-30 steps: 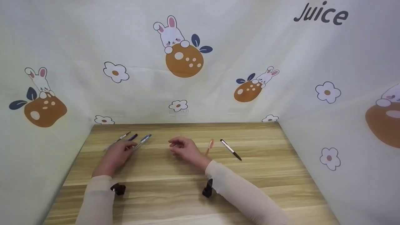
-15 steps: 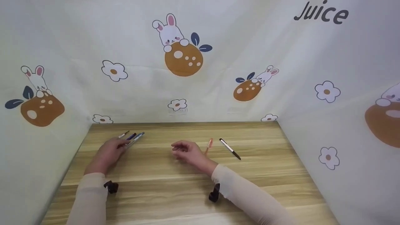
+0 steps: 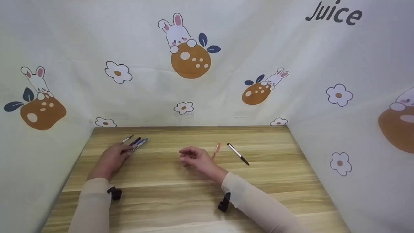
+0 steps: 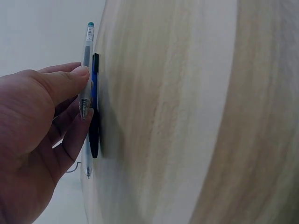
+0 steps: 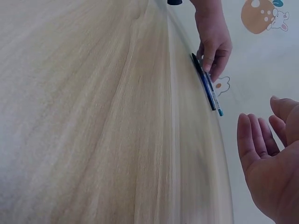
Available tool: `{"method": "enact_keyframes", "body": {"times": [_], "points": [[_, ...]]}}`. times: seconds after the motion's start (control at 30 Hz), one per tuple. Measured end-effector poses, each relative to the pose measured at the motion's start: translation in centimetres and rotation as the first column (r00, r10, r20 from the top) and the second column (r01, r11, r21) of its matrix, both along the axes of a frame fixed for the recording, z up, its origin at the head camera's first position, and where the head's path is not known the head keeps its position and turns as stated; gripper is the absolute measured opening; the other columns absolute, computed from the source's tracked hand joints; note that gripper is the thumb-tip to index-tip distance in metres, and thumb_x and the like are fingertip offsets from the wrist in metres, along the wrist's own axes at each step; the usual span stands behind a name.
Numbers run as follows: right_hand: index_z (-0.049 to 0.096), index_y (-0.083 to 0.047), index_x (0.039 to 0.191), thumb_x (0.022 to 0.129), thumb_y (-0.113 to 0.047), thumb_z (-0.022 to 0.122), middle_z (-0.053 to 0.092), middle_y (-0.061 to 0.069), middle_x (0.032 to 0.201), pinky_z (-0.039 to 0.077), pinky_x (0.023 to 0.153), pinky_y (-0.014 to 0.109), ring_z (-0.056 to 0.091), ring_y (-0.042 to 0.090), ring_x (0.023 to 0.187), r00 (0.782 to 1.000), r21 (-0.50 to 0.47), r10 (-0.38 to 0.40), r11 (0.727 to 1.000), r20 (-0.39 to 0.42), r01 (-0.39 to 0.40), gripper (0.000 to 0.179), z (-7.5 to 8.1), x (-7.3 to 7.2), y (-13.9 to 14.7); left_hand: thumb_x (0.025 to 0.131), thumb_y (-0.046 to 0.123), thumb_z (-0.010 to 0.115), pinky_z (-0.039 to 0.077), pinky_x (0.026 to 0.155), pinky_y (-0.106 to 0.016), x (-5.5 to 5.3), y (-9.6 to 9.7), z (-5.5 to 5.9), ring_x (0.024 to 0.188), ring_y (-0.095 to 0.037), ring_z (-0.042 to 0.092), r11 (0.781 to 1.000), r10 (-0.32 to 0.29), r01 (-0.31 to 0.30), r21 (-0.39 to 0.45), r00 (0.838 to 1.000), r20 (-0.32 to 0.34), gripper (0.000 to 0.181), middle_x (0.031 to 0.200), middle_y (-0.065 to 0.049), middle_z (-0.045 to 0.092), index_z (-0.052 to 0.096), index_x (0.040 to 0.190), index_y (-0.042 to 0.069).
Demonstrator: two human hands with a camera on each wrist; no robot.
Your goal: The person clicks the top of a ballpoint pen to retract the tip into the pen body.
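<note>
At the table's back left, my left hand [image 3: 111,160] pinches a clear pen [image 4: 87,51] with a teal end between thumb and fingers. The pen lies close alongside a dark blue pen [image 4: 95,126], overlapping it in the left wrist view. Just beyond these is a white pen [image 3: 127,139] with a dark tip, partly covered by the hand. My right hand [image 3: 198,159] hovers over the middle of the table, its fingers loosely bent and holding nothing. An orange pen [image 3: 217,149] lies behind it, partly hidden by the wrist.
To the right of the orange pen, a white pen with black ends [image 3: 238,154] lies slanted on the wooden table [image 3: 174,200]. Pale printed cloth [image 3: 142,97] walls off the back and both sides of the table.
My left hand has carried the clear pen a little left, closer to the dark blue pen. The right hand has drifted slightly to the right.
</note>
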State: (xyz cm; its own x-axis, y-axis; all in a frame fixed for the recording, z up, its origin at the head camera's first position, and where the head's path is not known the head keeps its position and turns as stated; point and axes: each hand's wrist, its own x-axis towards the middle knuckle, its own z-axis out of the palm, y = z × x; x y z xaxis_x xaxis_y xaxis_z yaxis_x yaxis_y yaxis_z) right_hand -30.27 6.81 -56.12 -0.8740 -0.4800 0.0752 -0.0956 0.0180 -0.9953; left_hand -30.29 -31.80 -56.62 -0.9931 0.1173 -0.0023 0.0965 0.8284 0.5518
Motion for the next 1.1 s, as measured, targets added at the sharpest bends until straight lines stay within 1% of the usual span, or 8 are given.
{"method": "enact_keyframes", "body": {"times": [0.17,0.23,0.33,0.47,0.53,0.77,1.0,1.1], "points": [[0.069,0.01,0.134,0.102,0.003,0.074,0.077,0.018,0.117,0.066,0.089,0.037,0.068,0.057,0.116,1.0,-0.003,0.0,1.0,0.0,0.0,0.033,0.2,0.05,-0.06,0.109,0.007,0.067,0.047,0.11,-0.071,0.07,0.1,-0.32,0.127,-0.052,0.061,1.0,-0.01,0.01,-0.004,1.0,-0.015,0.032,0.138,-0.033,0.064,0.072,0.139,-0.002],[0.07,0.009,0.134,0.102,0.002,0.075,0.078,0.01,0.114,0.066,0.089,0.037,0.067,0.059,0.117,1.0,-0.002,-0.002,1.0,0.001,0.002,0.033,0.14,0.01,-0.03,0.108,0.006,0.068,0.048,0.109,-0.07,0.07,0.17,-0.47,0.125,-0.051,0.063,1.0,-0.013,0.013,-0.005,1.0,-0.028,0.03,0.134,-0.031,0.067,0.073,0.137,-0.003],[0.072,0.005,0.132,0.101,0.001,0.076,0.077,0.015,0.114,0.066,0.088,0.037,0.067,0.059,0.116,1.0,-0.002,-0.005,1.0,0.005,0.005,0.031,-0.02,0.0,0.05,0.108,0.005,0.069,0.051,0.107,-0.068,-0.04,0.18,-0.69,0.121,-0.049,0.065,1.0,-0.013,0.013,-0.007,0.999,-0.044,0.029,0.13,-0.029,0.069,0.074,0.135,-0.003],[0.073,0.004,0.132,0.101,0.0,0.077,0.072,0.031,0.122,0.066,0.088,0.036,0.07,0.053,0.113,1.0,-0.005,-0.001,1.0,0.009,0.001,0.031,-0.09,0.1,0.07,0.106,0.006,0.072,0.052,0.104,-0.068,-0.03,0.06,-0.84,0.117,-0.048,0.067,1.0,-0.015,0.013,-0.021,0.997,-0.07,0.028,0.126,-0.028,0.07,0.076,0.132,-0.003],[0.071,0.007,0.133,0.102,0.001,0.076,0.07,0.035,0.125,0.066,0.088,0.036,0.073,0.047,0.111,1.0,-0.014,0.008,1.0,0.015,-0.007,0.032,-0.07,0.18,0.06,0.106,0.007,0.072,0.051,0.105,-0.069,0.09,0.08,-0.81,0.119,-0.05,0.066,1.0,-0.011,0.009,-0.027,0.997,-0.075,0.028,0.128,-0.03,0.07,0.076,0.132,-0.003],[0.072,0.008,0.131,0.102,0.003,0.075,0.077,0.02,0.118,0.066,0.086,0.035,0.076,0.022,0.101,1.0,-0.039,0.007,0.999,0.026,-0.006,0.03,-0.28,0.23,0.02,0.106,0.01,0.073,0.051,0.105,-0.067,0.29,0.29,-0.66,0.122,-0.049,0.066,0.999,0.024,-0.026,-0.021,0.998,-0.053,0.027,0.132,-0.03,0.069,0.077,0.13,-0.001],[0.072,0.009,0.132,0.102,0.001,0.076,0.071,0.035,0.125,0.066,0.087,0.036,0.075,0.019,0.099,0.999,-0.031,0.002,1.0,0.04,-0.001,0.031,-0.24,0.21,0.28,0.106,0.012,0.074,0.054,0.099,-0.063,0.28,0.41,-0.58,0.111,-0.041,0.068,0.999,0.042,-0.042,-0.002,0.998,-0.048,0.026,0.122,-0.025,0.071,0.078,0.128,-0.001],[0.072,0.009,0.131,0.102,-0.001,0.076,0.071,0.036,0.126,0.066,0.088,0.037,0.075,0.02,0.1,0.999,-0.015,-0.008,1.0,0.039,0.008,0.031,0.15,0.19,0.47,0.106,0.013,0.073,0.055,0.096,-0.062,0.27,0.48,-0.43,0.107,-0.038,0.068,0.999,0.049,-0.049,0.007,0.996,-0.071,0.027,0.118,-0.023,0.07,0.077,0.129,-0.002]]}}
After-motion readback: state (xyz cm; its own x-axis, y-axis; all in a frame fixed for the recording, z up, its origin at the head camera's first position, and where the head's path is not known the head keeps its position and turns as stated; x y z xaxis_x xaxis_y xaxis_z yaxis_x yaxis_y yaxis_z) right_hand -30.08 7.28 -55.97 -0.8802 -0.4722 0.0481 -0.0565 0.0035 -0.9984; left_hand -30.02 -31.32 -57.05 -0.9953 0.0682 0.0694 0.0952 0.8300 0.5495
